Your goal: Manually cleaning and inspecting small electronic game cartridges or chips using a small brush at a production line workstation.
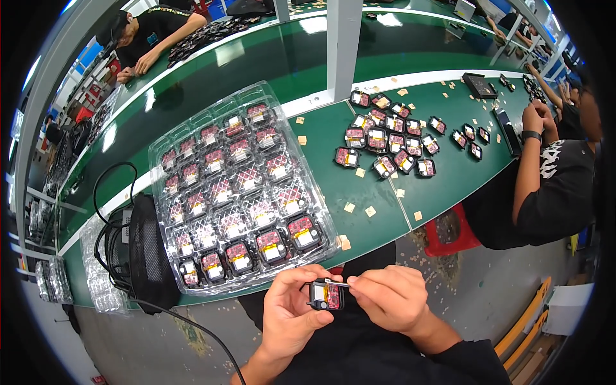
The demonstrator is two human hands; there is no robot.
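Note:
Between the thumb and fingers of my left hand [290,316] is a small black watch-like case [326,296], its open side up, showing a red circuit board, a white block and a yellow strip. My right hand [393,300] pinches a thin metallic tool, perhaps tweezers [336,283], with its tip at the upper edge of the case. Both hands are in front of the bench edge. Just beyond them lies a clear plastic blister tray [330,239], its pockets filled with similar cases.
More open cases [396,142] lie loose on the green bench [321,183] among small tan paper squares [370,211]. A black mesh pouch [152,256] and cable sit left of the tray. A grey post [343,51] rises beyond. Co-workers sit at right and far left; a red stool [454,239] stands right.

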